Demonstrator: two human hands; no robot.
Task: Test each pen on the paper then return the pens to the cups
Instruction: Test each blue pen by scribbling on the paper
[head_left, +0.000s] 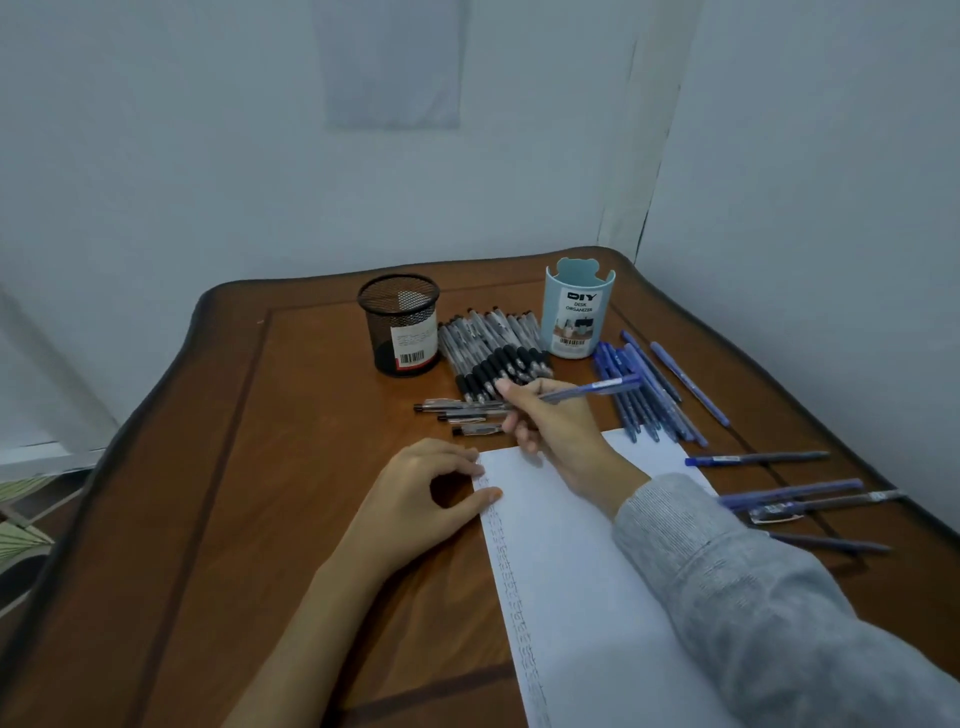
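Blue plastic stick pen (597, 389), likely light, stiff and slick: the right hand (550, 423) pinches its lower barrel over the white paper sheet's (571, 571) far edge; the left hand (415, 493) presses curved fingertips on its left edge.

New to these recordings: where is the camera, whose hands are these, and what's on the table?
There is no machine: one camera, worn on a person's head, looks down at their bare hands. The left hand rests its fingers on the edge of the paper. The right hand holds a blue pen. On the table stand a black mesh cup and a light blue cup, with loose black pens between and blue pens to the right.
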